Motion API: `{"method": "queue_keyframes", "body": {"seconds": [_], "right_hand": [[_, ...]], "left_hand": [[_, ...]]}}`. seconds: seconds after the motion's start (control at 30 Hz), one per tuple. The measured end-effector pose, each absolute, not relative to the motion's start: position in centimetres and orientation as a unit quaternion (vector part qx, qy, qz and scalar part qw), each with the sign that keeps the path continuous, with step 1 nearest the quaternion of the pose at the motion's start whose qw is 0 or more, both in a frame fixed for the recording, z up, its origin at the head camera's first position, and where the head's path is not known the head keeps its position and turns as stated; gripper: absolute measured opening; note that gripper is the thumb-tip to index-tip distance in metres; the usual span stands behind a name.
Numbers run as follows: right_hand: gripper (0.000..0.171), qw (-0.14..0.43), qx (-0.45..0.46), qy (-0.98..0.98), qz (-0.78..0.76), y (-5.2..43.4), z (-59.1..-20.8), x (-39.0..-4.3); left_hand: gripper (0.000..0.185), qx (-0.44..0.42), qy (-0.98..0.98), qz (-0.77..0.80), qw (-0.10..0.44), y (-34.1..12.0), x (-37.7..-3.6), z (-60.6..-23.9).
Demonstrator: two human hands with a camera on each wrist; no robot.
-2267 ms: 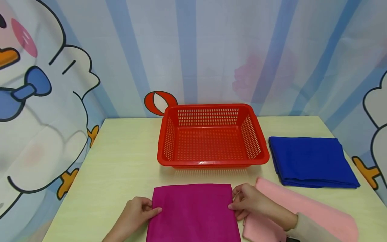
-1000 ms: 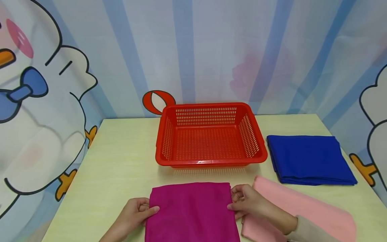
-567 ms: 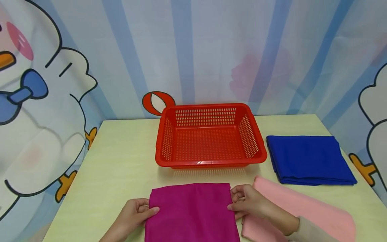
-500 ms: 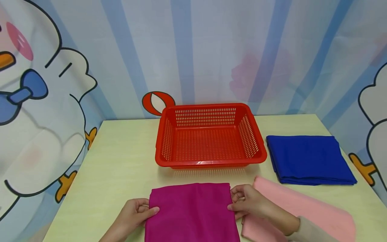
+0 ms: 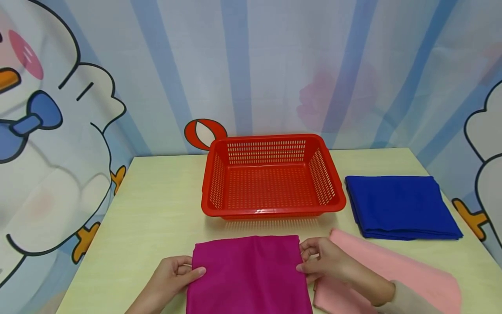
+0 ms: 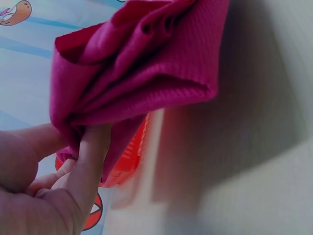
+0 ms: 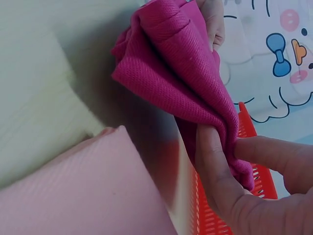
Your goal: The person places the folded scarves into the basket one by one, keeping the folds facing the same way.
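Observation:
A folded magenta cloth (image 5: 249, 277) hangs between my two hands in front of the basket. My left hand (image 5: 172, 279) pinches its left edge, thumb on the near face and fingers behind. At the opposite edge my right hand (image 5: 327, 261) pinches it the same way. Both wrist views show several gathered layers of the cloth (image 6: 142, 63) raised off the table, with a shadow below. Beneath my right forearm lies a folded pink cloth (image 5: 396, 266), which also fills the lower left of the right wrist view. The bottom of the magenta cloth is outside the head view.
A red plastic basket (image 5: 273, 213) with slotted walls stands at the back middle of the pale table (image 5: 157, 209). To its right lies a folded blue cloth (image 5: 401, 207). A printed curtain (image 5: 266, 65) rises behind the table.
The magenta cloth, held by both hands, has shifted slightly and its top edge sits a little higher. The basket, blue cloth and pink cloth stay where they were.

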State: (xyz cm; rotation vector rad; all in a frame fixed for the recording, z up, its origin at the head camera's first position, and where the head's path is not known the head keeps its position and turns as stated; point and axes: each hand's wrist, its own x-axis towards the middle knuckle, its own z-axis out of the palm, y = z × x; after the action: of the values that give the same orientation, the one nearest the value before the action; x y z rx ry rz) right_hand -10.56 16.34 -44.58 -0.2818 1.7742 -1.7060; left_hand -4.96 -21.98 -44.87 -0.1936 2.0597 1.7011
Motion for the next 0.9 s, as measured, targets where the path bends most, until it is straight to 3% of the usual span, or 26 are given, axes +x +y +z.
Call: {"method": "queue_keyframes", "body": {"seconds": [0.6,0.9], "right_hand": [[0.030,0.308,-0.126,0.699,-0.633,17.2,-42.2,-10.3],[0.033,0.311,-0.131,0.697,-0.633,17.9,-41.0,-10.3]], "left_hand": [[0.049,-0.087,0.741,0.624,0.232,-21.4,-4.8,-42.5],[0.046,-0.069,0.727,0.641,0.236,-21.2,-5.0,-41.4]]}}
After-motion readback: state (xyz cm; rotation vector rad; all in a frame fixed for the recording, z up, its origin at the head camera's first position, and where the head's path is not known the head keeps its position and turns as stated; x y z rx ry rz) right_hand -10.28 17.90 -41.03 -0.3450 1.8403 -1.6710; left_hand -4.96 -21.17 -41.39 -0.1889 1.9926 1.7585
